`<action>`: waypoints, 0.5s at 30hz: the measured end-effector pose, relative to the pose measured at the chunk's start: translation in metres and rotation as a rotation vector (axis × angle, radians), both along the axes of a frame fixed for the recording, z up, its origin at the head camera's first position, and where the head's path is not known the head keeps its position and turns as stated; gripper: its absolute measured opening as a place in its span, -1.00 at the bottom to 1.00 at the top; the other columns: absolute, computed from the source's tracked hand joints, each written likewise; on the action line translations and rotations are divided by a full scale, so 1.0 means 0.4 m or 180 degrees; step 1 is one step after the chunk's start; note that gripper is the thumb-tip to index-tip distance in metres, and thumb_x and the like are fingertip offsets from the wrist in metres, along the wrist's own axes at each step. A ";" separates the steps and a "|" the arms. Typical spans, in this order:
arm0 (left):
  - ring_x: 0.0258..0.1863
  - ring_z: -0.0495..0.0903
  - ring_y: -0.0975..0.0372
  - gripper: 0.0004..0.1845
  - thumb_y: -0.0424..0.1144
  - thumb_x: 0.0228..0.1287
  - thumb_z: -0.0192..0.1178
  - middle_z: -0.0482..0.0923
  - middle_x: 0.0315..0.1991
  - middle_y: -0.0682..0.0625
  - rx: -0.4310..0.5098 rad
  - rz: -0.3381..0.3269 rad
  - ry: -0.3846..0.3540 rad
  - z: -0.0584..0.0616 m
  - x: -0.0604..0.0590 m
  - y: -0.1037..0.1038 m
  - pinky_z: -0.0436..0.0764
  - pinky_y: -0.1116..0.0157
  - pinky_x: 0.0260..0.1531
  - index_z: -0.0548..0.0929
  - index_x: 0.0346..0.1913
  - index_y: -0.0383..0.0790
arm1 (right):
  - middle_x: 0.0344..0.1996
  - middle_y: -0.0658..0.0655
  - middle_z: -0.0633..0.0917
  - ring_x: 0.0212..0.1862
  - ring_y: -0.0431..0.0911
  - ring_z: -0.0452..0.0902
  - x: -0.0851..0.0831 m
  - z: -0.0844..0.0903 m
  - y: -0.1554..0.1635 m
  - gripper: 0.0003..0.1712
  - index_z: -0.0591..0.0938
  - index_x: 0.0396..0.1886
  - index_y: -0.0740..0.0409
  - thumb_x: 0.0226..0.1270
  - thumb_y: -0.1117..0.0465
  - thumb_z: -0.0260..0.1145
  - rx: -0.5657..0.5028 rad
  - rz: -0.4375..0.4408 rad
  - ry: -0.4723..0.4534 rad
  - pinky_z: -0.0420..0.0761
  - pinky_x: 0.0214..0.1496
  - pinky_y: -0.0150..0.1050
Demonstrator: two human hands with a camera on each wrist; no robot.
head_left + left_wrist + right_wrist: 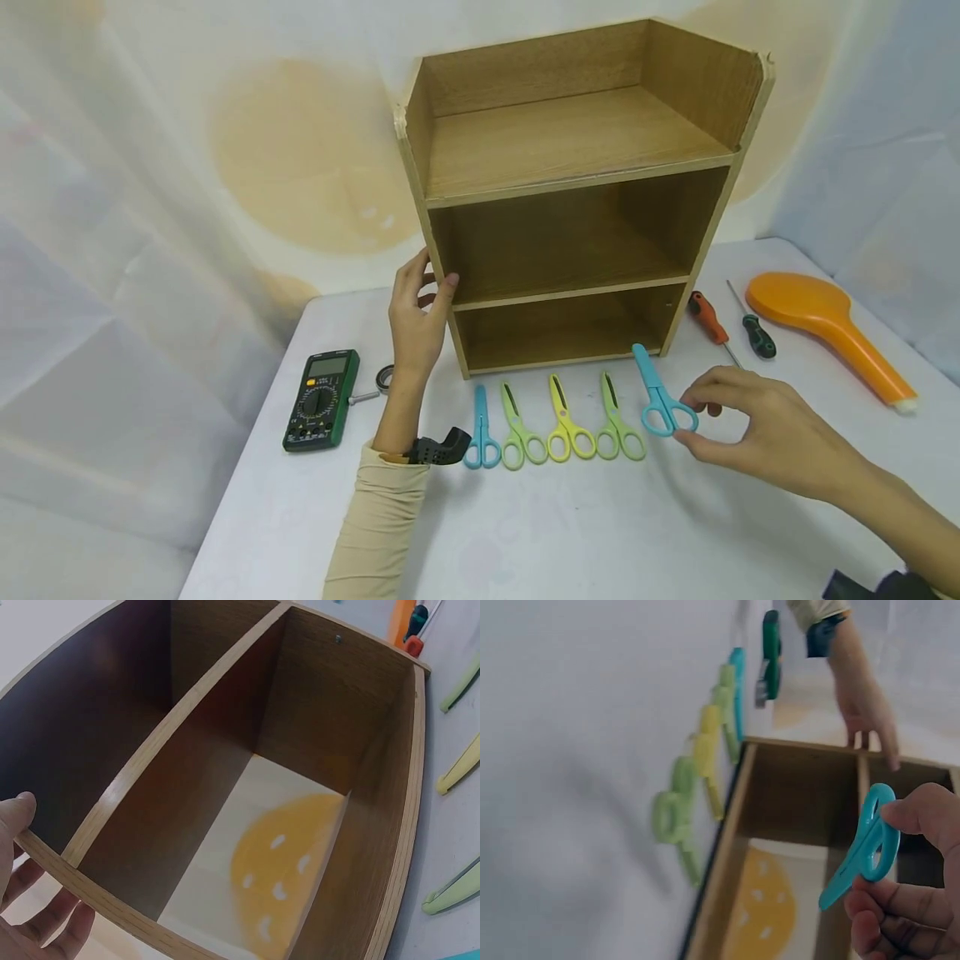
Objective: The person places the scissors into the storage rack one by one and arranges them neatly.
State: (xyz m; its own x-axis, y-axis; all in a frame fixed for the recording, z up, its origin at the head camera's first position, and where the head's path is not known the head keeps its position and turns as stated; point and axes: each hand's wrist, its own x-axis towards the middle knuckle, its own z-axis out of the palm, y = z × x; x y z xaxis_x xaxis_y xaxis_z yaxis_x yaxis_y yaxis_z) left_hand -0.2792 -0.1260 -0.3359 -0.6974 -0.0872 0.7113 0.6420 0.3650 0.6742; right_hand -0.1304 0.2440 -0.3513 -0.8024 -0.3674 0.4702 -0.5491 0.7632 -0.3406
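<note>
A wooden shelf unit with a top tray and two compartments stands at the back of the table. My left hand grips its left side panel, thumb on the front edge and fingers behind, as the left wrist view confirms. Between thumb and fingers my right hand pinches blue scissors by a handle loop, blades pointing up and away. In front of the shelf lie blue scissors, green scissors, yellow scissors and more green scissors in a row.
At left sit a green multimeter, a black ring and a small metal piece. Right of the shelf lie a red-handled screwdriver, a dark green-handled screwdriver and an orange paddle-shaped object. White cloth hangs around the table.
</note>
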 end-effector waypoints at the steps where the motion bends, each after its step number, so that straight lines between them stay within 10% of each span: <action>1: 0.11 0.53 -0.01 -0.41 -0.23 0.43 0.25 0.39 0.28 -0.20 0.0010 -0.0005 0.0000 -0.009 -0.012 -0.004 0.60 0.04 -0.03 0.39 0.44 -0.29 | -0.33 -0.30 0.56 -0.29 -0.33 0.43 0.000 0.010 -0.002 -0.63 0.70 -0.34 -0.22 -0.15 0.09 0.71 -0.0023 0.0054 0.0055 0.47 -0.39 -0.52; 15: 0.12 0.52 0.17 -0.40 -0.03 0.43 0.24 0.39 0.29 0.01 0.0020 -0.0041 -0.0102 -0.030 -0.039 -0.002 0.61 0.12 -0.02 0.40 0.46 -0.06 | -0.30 -0.33 0.56 -0.27 -0.42 0.39 -0.008 0.150 -0.019 -0.44 0.66 -0.30 -0.31 -0.35 0.19 0.74 -0.0110 0.0477 0.0606 0.34 -0.46 -0.59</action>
